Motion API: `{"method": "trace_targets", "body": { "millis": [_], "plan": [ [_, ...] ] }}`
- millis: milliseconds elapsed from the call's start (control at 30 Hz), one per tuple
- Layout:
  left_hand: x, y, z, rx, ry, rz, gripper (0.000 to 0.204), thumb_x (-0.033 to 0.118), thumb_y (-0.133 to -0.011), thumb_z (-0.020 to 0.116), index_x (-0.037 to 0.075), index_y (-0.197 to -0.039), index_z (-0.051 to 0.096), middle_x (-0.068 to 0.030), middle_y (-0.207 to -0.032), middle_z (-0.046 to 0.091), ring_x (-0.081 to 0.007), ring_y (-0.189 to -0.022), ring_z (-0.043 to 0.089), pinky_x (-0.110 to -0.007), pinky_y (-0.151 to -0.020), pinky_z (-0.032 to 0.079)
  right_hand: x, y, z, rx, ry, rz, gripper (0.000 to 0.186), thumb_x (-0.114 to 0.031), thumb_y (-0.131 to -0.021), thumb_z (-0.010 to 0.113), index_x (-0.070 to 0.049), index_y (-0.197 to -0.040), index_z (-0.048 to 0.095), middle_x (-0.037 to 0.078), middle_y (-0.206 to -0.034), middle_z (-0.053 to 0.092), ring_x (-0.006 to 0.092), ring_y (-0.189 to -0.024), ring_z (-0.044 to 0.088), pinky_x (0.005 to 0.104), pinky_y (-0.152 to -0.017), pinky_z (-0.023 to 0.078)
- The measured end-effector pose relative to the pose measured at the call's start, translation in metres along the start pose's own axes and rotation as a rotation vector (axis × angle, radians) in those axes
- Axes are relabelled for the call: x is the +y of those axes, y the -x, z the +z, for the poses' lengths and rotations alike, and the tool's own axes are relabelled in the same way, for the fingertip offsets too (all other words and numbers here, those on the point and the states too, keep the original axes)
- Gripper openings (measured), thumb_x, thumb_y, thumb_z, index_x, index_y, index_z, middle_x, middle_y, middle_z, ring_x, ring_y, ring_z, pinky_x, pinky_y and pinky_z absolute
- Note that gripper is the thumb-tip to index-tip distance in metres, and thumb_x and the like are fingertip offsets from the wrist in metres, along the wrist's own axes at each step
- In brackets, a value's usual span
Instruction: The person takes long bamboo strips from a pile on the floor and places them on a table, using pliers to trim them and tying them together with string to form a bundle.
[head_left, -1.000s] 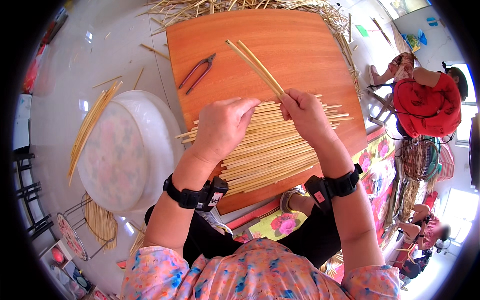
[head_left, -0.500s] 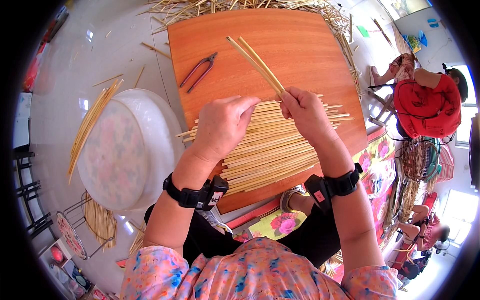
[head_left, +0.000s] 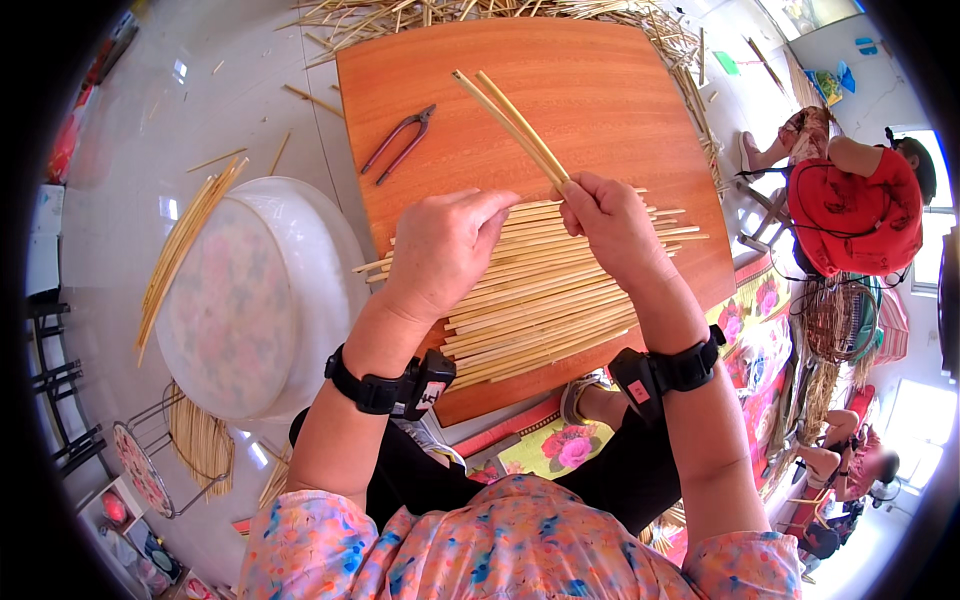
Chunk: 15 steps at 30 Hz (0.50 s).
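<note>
The right hand (head_left: 605,225) pinches two pale sticks (head_left: 546,156) between thumb and fingers, at three o'clock of the tabletop, twelve being the far edge; the sticks slant up from the grip toward eleven, spreading a little apart at their far ends. At eight o'clock the left hand (head_left: 440,250) is drawn in narrow, its thumb and forefinger nearly together and pointing toward the other hand; I cannot tell whether anything is caught between them.

Largest is the orange-brown wooden table (head_left: 600,110) under both hands. Well off at three o'clock sits a person in red (head_left: 850,220). On the floor beyond twelve, a loose heap of sticks (head_left: 400,20) spreads round toward two. Past the table's edge, between eight and nine, stands a round whitish tub (head_left: 240,310), a faint floral pattern on its top.

Toward six o'clock on the table lies a flat row of sticks (head_left: 540,300), side by side, their ends uneven, running roughly from nine to three. The hands cover part of its far side; whether either one touches it, I cannot tell. A slim bundle of sticks (head_left: 178,248) crosses the tub's outer edge. Smallest, at ten on the table, lie dark-handled pliers (head_left: 402,157), their heads aimed toward one.
</note>
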<state>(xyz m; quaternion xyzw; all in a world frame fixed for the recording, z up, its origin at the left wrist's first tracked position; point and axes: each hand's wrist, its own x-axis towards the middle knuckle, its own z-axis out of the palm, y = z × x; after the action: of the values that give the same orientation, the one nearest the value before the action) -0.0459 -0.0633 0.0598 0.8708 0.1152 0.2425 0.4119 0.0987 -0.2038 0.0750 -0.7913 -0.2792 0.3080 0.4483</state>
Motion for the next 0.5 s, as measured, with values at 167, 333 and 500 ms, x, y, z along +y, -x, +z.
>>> {"method": "trace_targets", "body": {
  "millis": [167,333,500],
  "plan": [
    [0.0009,0.0003,0.0003,-0.009,-0.01,-0.01,0.013,0.002,-0.087,0.062,0.002,-0.098,0.069,-0.0155,-0.084,0.069,-0.0282,-0.073,0.068,-0.033,-0.063,0.052,-0.0009,0.0011,-0.0013,0.0,0.011,0.006,0.024,-0.017,-0.096,0.049,0.002,-0.089,0.064,0.001,-0.062,0.053,0.0081,-0.057,0.049,0.0249,-0.053,0.041],
    [0.0001,0.0007,0.0003,-0.006,-0.01,0.002,0.013,0.002,-0.087,0.062,0.002,-0.098,0.069,-0.0151,-0.085,0.069,-0.0281,-0.073,0.068,-0.033,-0.063,0.052,0.0008,0.0015,-0.0007,-0.004,-0.028,-0.009,0.024,-0.017,-0.096,0.049,0.002,-0.089,0.063,0.001,-0.062,0.052,0.0077,-0.057,0.048,0.0244,-0.053,0.04],
    [-0.0037,0.0008,0.0001,0.001,-0.022,0.022,0.013,0.002,-0.087,0.061,0.002,-0.097,0.068,-0.0139,-0.084,0.069,-0.028,-0.072,0.067,-0.033,-0.063,0.051,-0.0006,0.0033,-0.0011,-0.03,-0.054,0.001,0.023,-0.015,-0.096,0.05,0.003,-0.088,0.062,0.0,-0.062,0.051,0.0065,-0.057,0.046,0.0237,-0.052,0.039]
  ]
}}
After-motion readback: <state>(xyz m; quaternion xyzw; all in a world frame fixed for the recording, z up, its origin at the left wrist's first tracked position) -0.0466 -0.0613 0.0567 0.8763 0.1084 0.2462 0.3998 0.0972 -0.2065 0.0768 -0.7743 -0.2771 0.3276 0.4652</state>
